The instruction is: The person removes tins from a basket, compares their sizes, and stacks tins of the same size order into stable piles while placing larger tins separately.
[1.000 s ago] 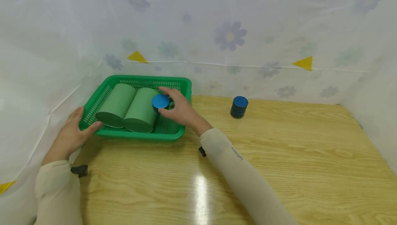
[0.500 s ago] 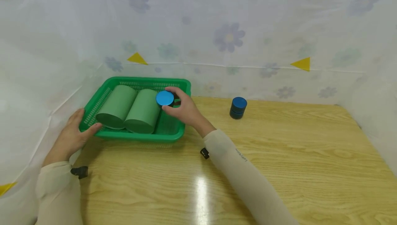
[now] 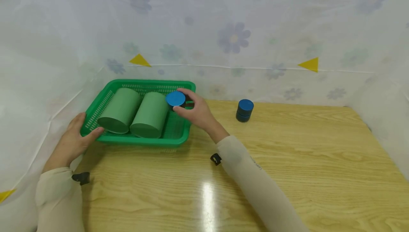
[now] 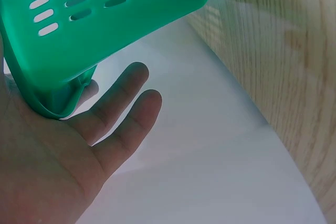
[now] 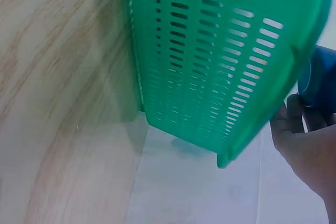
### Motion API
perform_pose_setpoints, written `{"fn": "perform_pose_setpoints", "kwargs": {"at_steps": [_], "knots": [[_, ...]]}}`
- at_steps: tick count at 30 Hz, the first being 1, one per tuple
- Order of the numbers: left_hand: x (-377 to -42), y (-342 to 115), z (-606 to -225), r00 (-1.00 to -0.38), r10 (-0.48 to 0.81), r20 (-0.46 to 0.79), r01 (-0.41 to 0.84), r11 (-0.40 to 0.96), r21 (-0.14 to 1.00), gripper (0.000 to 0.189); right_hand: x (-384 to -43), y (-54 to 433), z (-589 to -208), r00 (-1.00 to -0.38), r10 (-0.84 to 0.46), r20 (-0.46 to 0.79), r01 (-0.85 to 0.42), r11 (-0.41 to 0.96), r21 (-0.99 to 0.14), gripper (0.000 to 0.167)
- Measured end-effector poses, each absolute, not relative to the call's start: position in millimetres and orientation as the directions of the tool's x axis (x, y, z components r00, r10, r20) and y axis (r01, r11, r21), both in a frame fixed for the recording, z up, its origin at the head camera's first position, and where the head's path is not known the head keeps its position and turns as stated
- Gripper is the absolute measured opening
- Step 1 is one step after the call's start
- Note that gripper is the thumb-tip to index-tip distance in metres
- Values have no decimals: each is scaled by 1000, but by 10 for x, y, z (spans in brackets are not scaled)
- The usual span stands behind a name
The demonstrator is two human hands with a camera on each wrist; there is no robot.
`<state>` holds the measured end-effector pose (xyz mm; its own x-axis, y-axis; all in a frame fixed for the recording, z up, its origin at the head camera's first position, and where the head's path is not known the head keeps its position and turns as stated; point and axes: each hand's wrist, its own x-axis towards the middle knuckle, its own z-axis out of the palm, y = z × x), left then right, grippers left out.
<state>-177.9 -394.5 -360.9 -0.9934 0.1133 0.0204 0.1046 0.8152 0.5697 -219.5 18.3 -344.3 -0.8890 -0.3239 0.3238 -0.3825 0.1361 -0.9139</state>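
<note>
Shifted rightward since a second ago: right hand (image 3: 199,113) and, in its grip, blue cylinder (image 3: 175,98), from over the edge of right green cylinder (image 3: 150,114) towards the upper right of basket (image 3: 143,140). Also nudged slightly right, away from left green cylinder (image 3: 120,110): right green cylinder. Little changed: left hand (image 3: 71,139) at the basket's lower-left corner, left of centre in the frame.

Basket of green plastic, shallow and rectangular, with rounded corners, smooth lip and rows of slots in the walls. Inside, two matte pale-green cylinders on their sides, nearly parallel, darker flat ends towards the bottom of the frame. Below, table (image 3: 159,189) with yellowish wood grain and a glossy streak of glare. Behind, white sheet (image 3: 274,22) with soft creases, faded flower prints and yellow triangles (image 3: 310,64). On both forearms, cream fabric sleeves (image 3: 258,178).

Blue cylinder: satin sheen, flat round top tipped towards the camera, darker side; pinched between thumb and fingers. Hard to tell whether clear of right green cylinder or touching. On the left hand, fingers spread and fairly straight, thumb along the lip. Right of centre, second blue cylinder (image 3: 245,110), upright on the table, grooved near the base.
</note>
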Motion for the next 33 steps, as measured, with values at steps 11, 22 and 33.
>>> {"fn": "perform_pose_setpoints", "kwargs": {"at_steps": [11,22,33], "knots": [[-1767,-3926,-3589,-993,115,17,104,814,571,93,-2105,498,-3417,-882,-282,378,-411,69,-909,61],[-1764,-3943,-3594,-993,117,15,105,815,570,93,-1975,1041,-3439,-888,-236,396,-427,102,-898,62],[-1775,-3949,-3584,-993,117,2,98,821,563,92,-2037,1574,-3434,-915,-77,396,-402,112,-909,62]]}}
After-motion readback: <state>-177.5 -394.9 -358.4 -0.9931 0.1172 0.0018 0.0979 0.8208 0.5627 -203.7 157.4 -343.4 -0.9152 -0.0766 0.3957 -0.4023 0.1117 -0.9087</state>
